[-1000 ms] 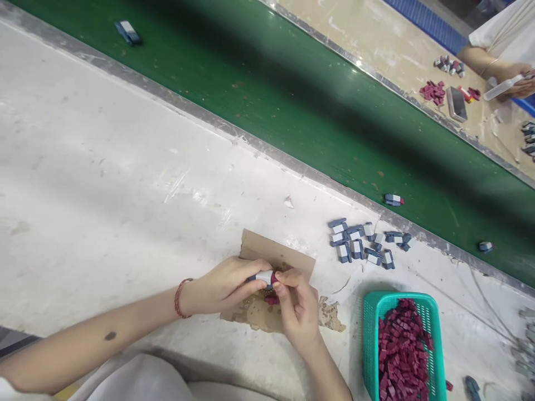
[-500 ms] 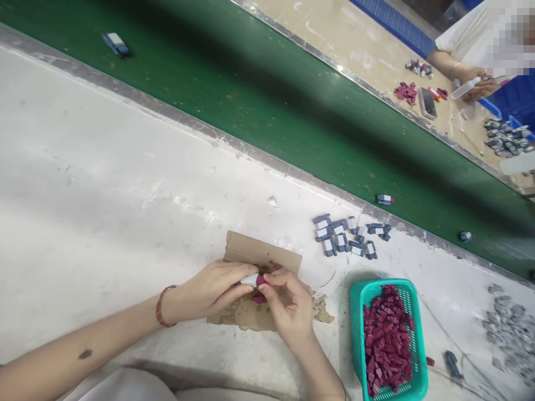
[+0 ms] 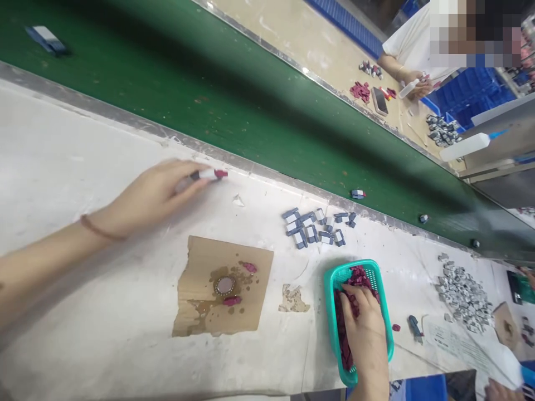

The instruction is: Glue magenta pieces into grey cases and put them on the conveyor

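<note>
My left hand (image 3: 167, 186) is closed on a small plastic part (image 3: 208, 174), pale grey with a dark end and a maroon tip, above the white table near the belt's edge. My right hand (image 3: 365, 320) reaches into a teal basket (image 3: 330, 312) of maroon pieces (image 3: 346, 356). Its thumb and fingers are apart over the pieces, with the fingertips partly hidden. Between the hands lies a stained cardboard sheet (image 3: 259, 301), bearing a small round dish (image 3: 225, 285) and two loose maroon pieces (image 3: 232, 301).
A green conveyor belt (image 3: 234, 128) crosses behind the table, carrying several blue-and-white parts (image 3: 358, 194). More such parts (image 3: 309, 225) lie grouped behind the basket. Grey pieces (image 3: 463, 292) are heaped at right. Across the belt, a co-worker's hand (image 3: 420, 83) holds a white bottle.
My hands have separated. The left has carried the maroon-tipped part up and left toward the belt; the right has let go and moved into the basket. The view has shifted rightward.
</note>
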`<action>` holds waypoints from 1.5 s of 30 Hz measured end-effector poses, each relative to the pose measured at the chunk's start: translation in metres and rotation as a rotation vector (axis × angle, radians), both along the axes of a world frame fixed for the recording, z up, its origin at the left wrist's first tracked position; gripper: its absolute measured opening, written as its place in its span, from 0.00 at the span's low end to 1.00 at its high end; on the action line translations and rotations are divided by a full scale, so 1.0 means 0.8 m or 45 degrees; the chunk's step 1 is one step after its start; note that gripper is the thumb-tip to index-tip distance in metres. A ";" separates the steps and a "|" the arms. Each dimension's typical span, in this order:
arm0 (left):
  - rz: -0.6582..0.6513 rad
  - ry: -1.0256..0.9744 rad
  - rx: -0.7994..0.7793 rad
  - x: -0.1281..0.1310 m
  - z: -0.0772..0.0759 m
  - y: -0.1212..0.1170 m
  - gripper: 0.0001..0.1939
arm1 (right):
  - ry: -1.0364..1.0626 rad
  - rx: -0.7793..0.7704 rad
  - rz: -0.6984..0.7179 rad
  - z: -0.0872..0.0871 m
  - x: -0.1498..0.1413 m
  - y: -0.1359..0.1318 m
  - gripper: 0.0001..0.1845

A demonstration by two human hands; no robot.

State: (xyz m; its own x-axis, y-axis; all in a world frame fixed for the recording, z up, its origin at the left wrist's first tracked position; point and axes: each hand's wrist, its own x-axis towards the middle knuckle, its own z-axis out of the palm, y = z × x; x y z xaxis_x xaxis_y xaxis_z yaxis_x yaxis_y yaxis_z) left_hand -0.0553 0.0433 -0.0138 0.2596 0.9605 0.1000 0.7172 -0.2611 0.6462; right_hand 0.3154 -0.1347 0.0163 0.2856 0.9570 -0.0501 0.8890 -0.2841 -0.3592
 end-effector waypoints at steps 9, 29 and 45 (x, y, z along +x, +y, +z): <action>0.076 0.026 0.169 0.028 -0.029 0.111 0.24 | 0.027 -0.045 0.012 -0.015 0.004 -0.004 0.14; -0.818 0.210 0.327 0.140 -0.033 0.026 0.15 | 0.786 0.296 0.000 0.007 -0.096 0.025 0.14; 0.700 -1.704 -1.158 0.030 0.006 -0.063 0.14 | 0.319 0.255 1.220 -0.049 -0.194 0.061 0.14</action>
